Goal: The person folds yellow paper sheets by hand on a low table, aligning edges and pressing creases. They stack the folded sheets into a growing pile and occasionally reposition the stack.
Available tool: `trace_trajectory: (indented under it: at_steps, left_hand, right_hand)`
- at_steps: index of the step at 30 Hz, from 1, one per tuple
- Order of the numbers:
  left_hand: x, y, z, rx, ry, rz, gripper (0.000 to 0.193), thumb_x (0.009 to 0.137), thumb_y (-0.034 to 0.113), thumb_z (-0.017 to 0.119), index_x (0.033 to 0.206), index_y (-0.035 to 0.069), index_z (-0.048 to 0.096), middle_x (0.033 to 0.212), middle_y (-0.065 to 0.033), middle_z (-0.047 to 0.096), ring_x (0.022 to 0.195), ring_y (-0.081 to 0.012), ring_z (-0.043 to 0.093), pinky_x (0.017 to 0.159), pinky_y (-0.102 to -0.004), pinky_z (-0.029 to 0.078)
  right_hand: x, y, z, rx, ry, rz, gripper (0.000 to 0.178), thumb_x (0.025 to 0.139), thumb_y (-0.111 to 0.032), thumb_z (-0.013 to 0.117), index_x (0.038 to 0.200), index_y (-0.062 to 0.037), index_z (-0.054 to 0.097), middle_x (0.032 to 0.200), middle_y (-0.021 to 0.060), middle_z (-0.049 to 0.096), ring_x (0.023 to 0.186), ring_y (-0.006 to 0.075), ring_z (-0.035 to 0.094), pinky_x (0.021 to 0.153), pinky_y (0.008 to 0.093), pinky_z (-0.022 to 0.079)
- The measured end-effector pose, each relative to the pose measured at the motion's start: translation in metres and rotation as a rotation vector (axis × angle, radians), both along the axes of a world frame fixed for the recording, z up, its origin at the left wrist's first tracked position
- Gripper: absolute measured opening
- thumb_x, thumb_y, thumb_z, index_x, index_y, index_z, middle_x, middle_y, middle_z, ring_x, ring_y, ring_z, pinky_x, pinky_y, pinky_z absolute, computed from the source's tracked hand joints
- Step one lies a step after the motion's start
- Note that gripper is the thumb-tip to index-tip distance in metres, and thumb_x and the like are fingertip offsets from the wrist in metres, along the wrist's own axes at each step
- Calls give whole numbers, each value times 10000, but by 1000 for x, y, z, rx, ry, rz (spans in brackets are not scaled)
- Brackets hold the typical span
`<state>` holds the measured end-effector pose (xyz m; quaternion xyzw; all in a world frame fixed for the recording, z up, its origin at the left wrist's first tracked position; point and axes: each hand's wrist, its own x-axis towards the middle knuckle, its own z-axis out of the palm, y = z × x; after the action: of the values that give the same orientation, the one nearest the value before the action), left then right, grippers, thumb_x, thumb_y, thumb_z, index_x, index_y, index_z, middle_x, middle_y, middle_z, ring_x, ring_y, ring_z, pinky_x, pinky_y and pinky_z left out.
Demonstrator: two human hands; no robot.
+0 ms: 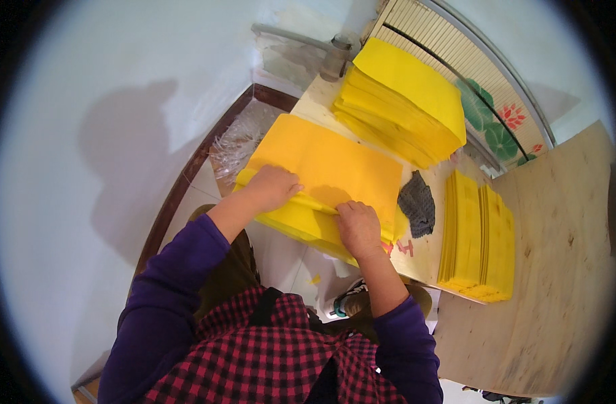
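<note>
A stack of yellow sheets [328, 158], paper or cloth I cannot tell, lies on the pale wooden table in front of me, its near side hanging past the table edge. My left hand [274, 188] is closed over the near edge of the upper sheets, left of their middle. Farther right along that same edge, my right hand [359, 227] grips the sheets with curled fingers. Between the two hands the edge is bunched into a fold. The undersides of my fingers and thumbs are partly hidden.
Behind stands a taller yellow stack [405, 101], near a glass jar [336, 57]. A dark grey cloth [417, 204] lies to the right, beside more yellow bundles [480, 236]. Clear plastic strands [237, 143] sit at the left corner. A plywood board [543, 269] rises at right.
</note>
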<state>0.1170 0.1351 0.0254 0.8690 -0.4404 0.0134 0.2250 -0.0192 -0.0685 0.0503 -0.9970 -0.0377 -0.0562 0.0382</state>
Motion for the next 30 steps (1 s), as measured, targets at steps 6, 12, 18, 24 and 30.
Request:
trace_trajectory:
  at_steps: [6, 12, 18, 24, 30]
  left_hand:
    - [-18, 2, 4, -175, -262, -107, 220, 833, 286, 648, 897, 76, 645, 864, -110, 629, 935, -286, 588, 837, -428, 434]
    - [14, -13, -7, 63, -3, -87, 272, 888, 341, 589, 888, 78, 660, 835, -144, 638, 848, -330, 615, 770, -467, 467]
    - [41, -33, 14, 289, 238, -92, 349, 927, 400, 536, 894, 75, 662, 904, -159, 658, 891, -356, 623, 796, -475, 479]
    - [29, -27, 19, 87, -49, -222, 380, 869, 440, 619, 995, 82, 631, 960, -165, 657, 927, -369, 621, 805, -460, 479]
    - [37, -36, 7, 169, -31, -228, 415, 806, 417, 704, 1031, 74, 642, 974, -169, 661, 949, -358, 626, 819, -448, 487]
  right_hand:
    - [15, -14, -5, 306, 31, -73, 144, 845, -156, 597, 875, -20, 633, 901, 178, 627, 901, 385, 592, 782, 458, 483]
    - [32, -25, -1, 377, 198, -85, 197, 876, -205, 559, 952, -28, 597, 959, 191, 628, 940, 378, 594, 811, 465, 485]
    - [33, -15, -6, 96, -17, 68, 202, 863, -198, 593, 984, -36, 594, 967, 180, 589, 999, 369, 567, 854, 437, 471]
    - [48, -30, -2, 199, 157, 49, 230, 874, -201, 582, 1017, -21, 598, 995, 210, 599, 959, 395, 579, 844, 455, 474]
    - [53, -31, 10, 210, 130, 68, 167, 844, -162, 590, 935, -22, 597, 947, 195, 630, 931, 368, 614, 818, 447, 490]
